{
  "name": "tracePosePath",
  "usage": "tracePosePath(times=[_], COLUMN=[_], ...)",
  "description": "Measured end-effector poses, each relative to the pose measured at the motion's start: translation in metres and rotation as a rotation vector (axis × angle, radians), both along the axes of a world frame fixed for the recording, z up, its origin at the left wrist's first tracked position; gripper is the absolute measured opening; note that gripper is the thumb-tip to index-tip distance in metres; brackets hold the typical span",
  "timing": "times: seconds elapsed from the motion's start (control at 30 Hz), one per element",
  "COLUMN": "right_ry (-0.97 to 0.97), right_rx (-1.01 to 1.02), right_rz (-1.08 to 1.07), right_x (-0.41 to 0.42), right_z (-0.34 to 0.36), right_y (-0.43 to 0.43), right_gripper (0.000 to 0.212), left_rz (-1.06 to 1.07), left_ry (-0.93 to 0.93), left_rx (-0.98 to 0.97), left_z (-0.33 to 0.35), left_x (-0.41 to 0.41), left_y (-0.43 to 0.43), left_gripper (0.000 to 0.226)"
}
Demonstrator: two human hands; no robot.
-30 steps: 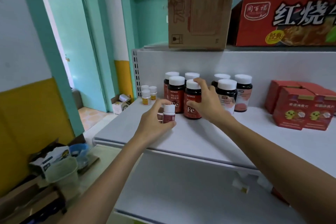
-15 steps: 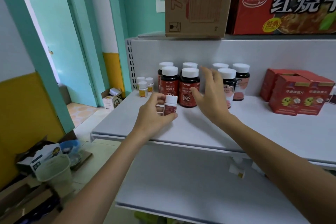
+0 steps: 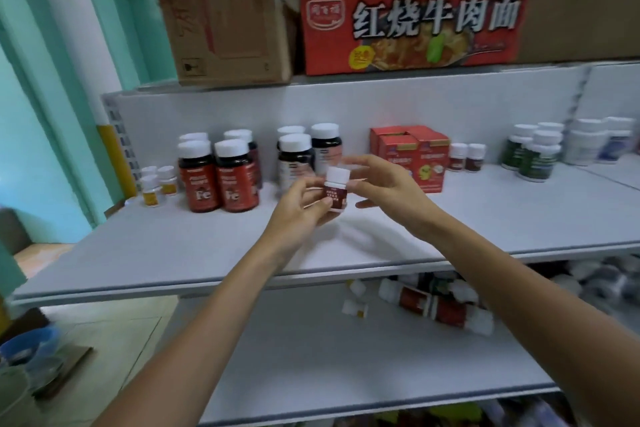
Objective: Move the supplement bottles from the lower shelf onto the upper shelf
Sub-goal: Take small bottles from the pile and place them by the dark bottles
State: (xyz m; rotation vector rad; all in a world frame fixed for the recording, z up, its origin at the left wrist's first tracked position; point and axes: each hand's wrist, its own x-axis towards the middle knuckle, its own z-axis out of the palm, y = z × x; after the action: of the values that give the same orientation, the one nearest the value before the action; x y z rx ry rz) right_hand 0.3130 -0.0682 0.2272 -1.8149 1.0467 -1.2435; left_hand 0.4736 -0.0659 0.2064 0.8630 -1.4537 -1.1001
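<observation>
The white upper shelf [image 3: 173, 253] is stretching across the middle of the frame, and the lower shelf [image 3: 311, 364] is showing beneath it. Along the top of the frame a brown cardboard box [image 3: 225, 10] and a red noodle carton [image 3: 415, 31] are sitting side by side. On the upper shelf, red boxes [image 3: 408, 152] are standing right of centre by the back wall. Left of them, dark bottles [image 3: 294, 156] with white caps and two red-labelled Fe bottles [image 3: 199, 180] are standing upright. Green-labelled bottles [image 3: 533, 159] are standing near the right edge.

The left hand [image 3: 298, 211] is reaching in from the lower left, its grip pinching a small supplement bottle [image 3: 336, 192] with a white cap and dark red label. It is holding the bottle upright in the air above the upper shelf, at frame centre. The right hand [image 3: 391, 187] is hovering just right of the bottle with fingers spread, its grip holding nothing. Whether its thumb is touching the bottle is unclear.

More bottles [image 3: 436, 305] are lying on their sides on the lower shelf, right of centre.
</observation>
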Motion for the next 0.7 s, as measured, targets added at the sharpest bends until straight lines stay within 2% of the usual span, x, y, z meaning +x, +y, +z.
tracePosePath(times=[0.17, 0.33, 0.43, 0.53, 0.6, 0.7], right_ry=[-0.036, -0.003, 0.003, 0.107, 0.167, 0.133], right_rx=[-0.001, 0.053, 0.039, 0.016, 0.032, 0.135], right_rz=[-0.050, -0.051, -0.172, -0.316, -0.317, -0.247], right_x=[-0.083, -0.175, -0.224, -0.255, -0.266, -0.275], right_z=[-0.002, -0.003, -0.004, -0.006, -0.009, -0.014], right_y=[0.002, -0.007, -0.020, -0.036, -0.048, -0.062], right_gripper=[0.030, 0.015, 0.017, 0.028, 0.032, 0.026], left_rz=[-0.060, 0.034, 0.093, 0.121, 0.127, 0.152], left_ry=[-0.084, -0.282, -0.384, -0.628, -0.823, -0.959], left_rx=[-0.043, -0.066, -0.126, -0.230, -0.263, -0.262], left_z=[-0.003, -0.007, -0.010, -0.013, -0.014, -0.012], left_x=[-0.088, -0.175, -0.216, -0.240, -0.247, -0.256], left_y=[-0.004, -0.015, -0.018, -0.022, -0.025, -0.029], left_gripper=[0.027, 0.018, 0.014, 0.012, 0.011, 0.014])
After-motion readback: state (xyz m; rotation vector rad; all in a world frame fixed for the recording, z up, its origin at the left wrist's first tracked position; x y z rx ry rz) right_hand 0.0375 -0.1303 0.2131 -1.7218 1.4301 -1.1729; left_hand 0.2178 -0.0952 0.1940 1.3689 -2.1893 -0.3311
